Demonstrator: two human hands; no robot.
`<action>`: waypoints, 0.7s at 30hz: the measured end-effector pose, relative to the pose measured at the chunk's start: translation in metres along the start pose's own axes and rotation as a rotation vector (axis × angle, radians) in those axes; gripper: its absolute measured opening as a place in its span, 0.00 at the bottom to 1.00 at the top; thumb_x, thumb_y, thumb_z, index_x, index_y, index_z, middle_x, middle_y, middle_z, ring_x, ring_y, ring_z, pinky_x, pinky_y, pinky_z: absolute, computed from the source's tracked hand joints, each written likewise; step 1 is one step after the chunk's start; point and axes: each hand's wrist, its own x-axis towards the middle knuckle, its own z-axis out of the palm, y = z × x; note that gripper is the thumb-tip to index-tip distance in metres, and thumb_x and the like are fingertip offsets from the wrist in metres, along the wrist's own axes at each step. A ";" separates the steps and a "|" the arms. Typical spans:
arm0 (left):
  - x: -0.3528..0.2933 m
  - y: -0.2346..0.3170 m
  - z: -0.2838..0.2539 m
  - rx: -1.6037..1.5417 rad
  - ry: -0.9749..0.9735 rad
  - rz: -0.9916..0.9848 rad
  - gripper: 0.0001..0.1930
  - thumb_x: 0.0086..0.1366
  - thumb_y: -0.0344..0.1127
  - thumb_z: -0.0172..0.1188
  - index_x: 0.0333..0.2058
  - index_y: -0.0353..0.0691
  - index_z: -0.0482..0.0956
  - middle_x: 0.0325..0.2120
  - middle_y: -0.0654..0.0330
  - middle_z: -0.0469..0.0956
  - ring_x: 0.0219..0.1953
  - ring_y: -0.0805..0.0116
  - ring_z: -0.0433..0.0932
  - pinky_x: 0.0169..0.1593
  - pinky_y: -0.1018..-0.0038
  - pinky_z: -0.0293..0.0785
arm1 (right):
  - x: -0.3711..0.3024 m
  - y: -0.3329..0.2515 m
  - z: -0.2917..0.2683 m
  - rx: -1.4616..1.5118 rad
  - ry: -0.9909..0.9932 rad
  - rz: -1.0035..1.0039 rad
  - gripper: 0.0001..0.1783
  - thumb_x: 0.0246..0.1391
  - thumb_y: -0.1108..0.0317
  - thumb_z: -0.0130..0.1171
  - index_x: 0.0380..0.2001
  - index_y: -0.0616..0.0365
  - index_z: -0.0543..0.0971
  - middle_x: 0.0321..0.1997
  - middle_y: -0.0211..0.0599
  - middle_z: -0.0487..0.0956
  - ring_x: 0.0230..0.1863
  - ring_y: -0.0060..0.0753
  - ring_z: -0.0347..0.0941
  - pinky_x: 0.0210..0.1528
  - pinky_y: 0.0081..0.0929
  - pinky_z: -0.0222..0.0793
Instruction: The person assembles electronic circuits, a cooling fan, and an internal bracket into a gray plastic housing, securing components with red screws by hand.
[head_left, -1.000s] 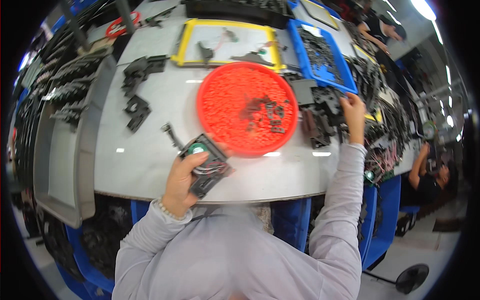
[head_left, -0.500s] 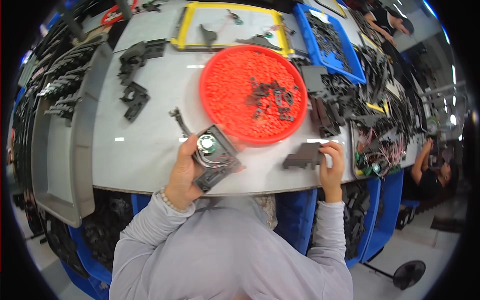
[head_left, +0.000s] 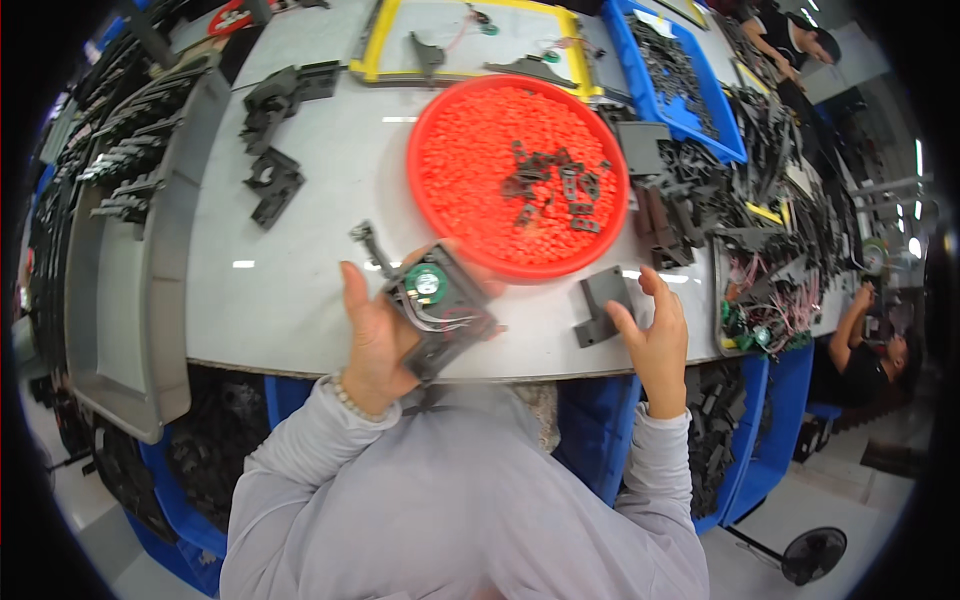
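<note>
I had the left grip point(head_left: 375, 350) holding a dark casing point(head_left: 462, 292) from beneath, thumb lifted clear, over the worktop point(head_left: 290, 320); a green disc point(head_left: 427, 284) and wires point(head_left: 438, 322) already sat in it. My right grip point(head_left: 660, 345) was spread beside a dark bracket point(head_left: 606, 298), apart from the casing; I couldn't tell whether the thumb touched it. Beyond stood a red basin point(head_left: 414, 165).

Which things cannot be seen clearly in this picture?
Head view:
Underside of wired housing: hidden by its top and left hand.
Whether right hand touches grey part: its thumb overlaps it.
Floor of red basin: covered by orange pellets.
Far red tray: cut by upper edge.
</note>
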 end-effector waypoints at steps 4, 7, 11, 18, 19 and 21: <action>0.005 -0.003 -0.002 -0.006 -0.072 0.029 0.53 0.47 0.81 0.35 0.57 0.39 0.59 0.47 0.44 0.69 0.51 0.45 0.68 0.48 0.44 0.69 | -0.002 -0.015 0.015 -0.058 -0.025 -0.097 0.27 0.38 0.68 0.63 0.46 0.61 0.71 0.44 0.44 0.74 0.46 0.44 0.69 0.46 0.34 0.66; 0.002 -0.003 0.000 -0.066 -0.076 0.055 0.51 0.47 0.81 0.34 0.55 0.40 0.60 0.47 0.46 0.70 0.50 0.51 0.70 0.47 0.50 0.72 | 0.003 -0.014 0.018 -0.025 -0.044 -0.075 0.27 0.36 0.70 0.61 0.45 0.61 0.71 0.44 0.45 0.73 0.45 0.46 0.68 0.46 0.35 0.66; -0.004 -0.001 0.001 -0.016 -0.074 0.101 0.43 0.53 0.76 0.34 0.55 0.46 0.62 0.46 0.48 0.70 0.50 0.51 0.70 0.46 0.54 0.72 | -0.001 -0.010 0.010 0.256 -0.097 0.080 0.29 0.35 0.72 0.61 0.47 0.61 0.71 0.46 0.41 0.72 0.47 0.39 0.68 0.46 0.34 0.66; -0.001 -0.005 -0.001 0.053 -0.129 0.143 0.45 0.53 0.76 0.33 0.56 0.44 0.58 0.45 0.49 0.70 0.49 0.55 0.70 0.47 0.57 0.72 | -0.002 -0.073 -0.003 0.890 -0.155 -0.083 0.33 0.33 0.69 0.62 0.49 0.62 0.70 0.48 0.42 0.70 0.49 0.34 0.68 0.51 0.33 0.64; -0.001 -0.007 -0.001 0.100 -0.129 0.160 0.46 0.52 0.77 0.34 0.57 0.43 0.57 0.45 0.50 0.70 0.49 0.56 0.70 0.49 0.59 0.71 | 0.003 -0.086 -0.003 0.828 -0.172 -0.190 0.32 0.31 0.71 0.63 0.47 0.63 0.71 0.47 0.43 0.70 0.48 0.36 0.68 0.50 0.32 0.65; -0.002 -0.008 0.004 0.144 -0.132 0.185 0.47 0.51 0.78 0.34 0.57 0.43 0.56 0.45 0.50 0.70 0.50 0.58 0.70 0.50 0.61 0.71 | 0.011 -0.116 -0.008 0.699 -0.172 -0.367 0.32 0.27 0.75 0.63 0.45 0.63 0.72 0.45 0.45 0.71 0.46 0.39 0.69 0.47 0.31 0.66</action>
